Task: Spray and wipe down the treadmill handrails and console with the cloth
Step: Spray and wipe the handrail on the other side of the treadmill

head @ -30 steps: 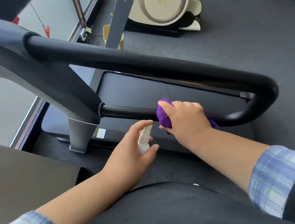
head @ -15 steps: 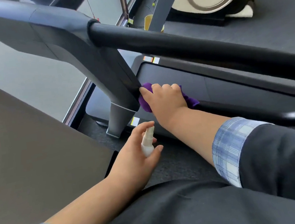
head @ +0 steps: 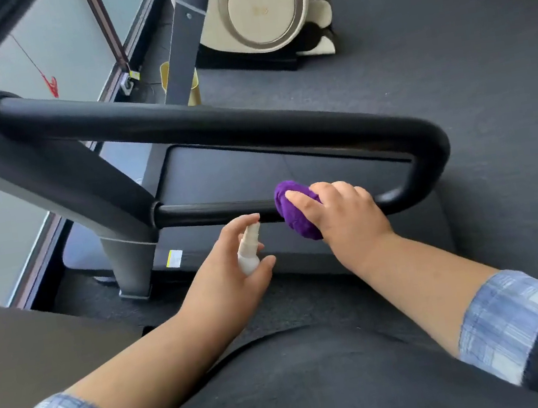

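The treadmill's black handrail (head: 201,123) loops round at the right and returns as a thinner lower bar (head: 206,212) that meets the grey upright (head: 61,184). My right hand (head: 345,217) presses a bunched purple cloth (head: 296,213) around that lower bar, about mid-length. Just left of it and nearer to me, my left hand (head: 232,274) holds a small white spray bottle (head: 250,251), nozzle pointing up toward the bar. The console is out of view.
The treadmill belt (head: 256,174) lies under the rails. A cream exercise machine (head: 265,14) stands behind on the dark floor. Its grey post (head: 179,43) rises beside a yellow object. A window wall (head: 65,42) runs along the left. A dark flat surface (head: 32,347) sits at lower left.
My right hand slid the cloth along the lower bar from the upright back toward the right. The view swung back right. The left hand kept the bottle in the same grip.
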